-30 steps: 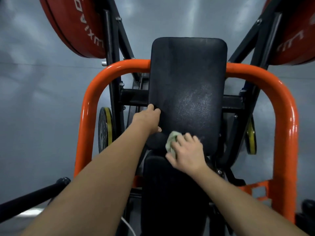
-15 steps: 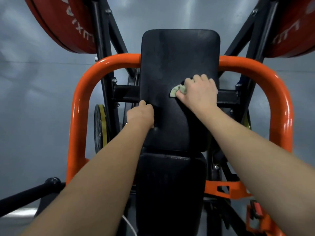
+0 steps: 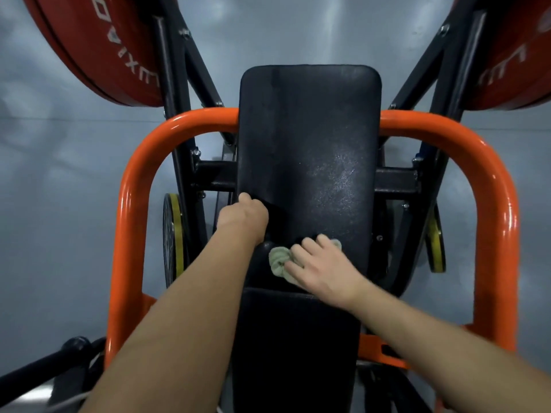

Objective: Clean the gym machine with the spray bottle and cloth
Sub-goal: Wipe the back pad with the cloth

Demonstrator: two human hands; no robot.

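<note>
Pale green cloth [image 3: 278, 262] bunched low on the black back pad [image 3: 310, 144], mostly hidden under the right hand [image 3: 320, 268], fingers curled over it. Left hand [image 3: 243, 217] balled against the pad's left edge, fingers out of sight, grip impossible to judge. Hands near each other, not touching. Red plates [image 3: 89, 49] cut off at both far corners.

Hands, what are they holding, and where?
Right hand holds the cloth by its bunched middle, pressed on the back pad; left hand grips the pad's left edge.
</note>
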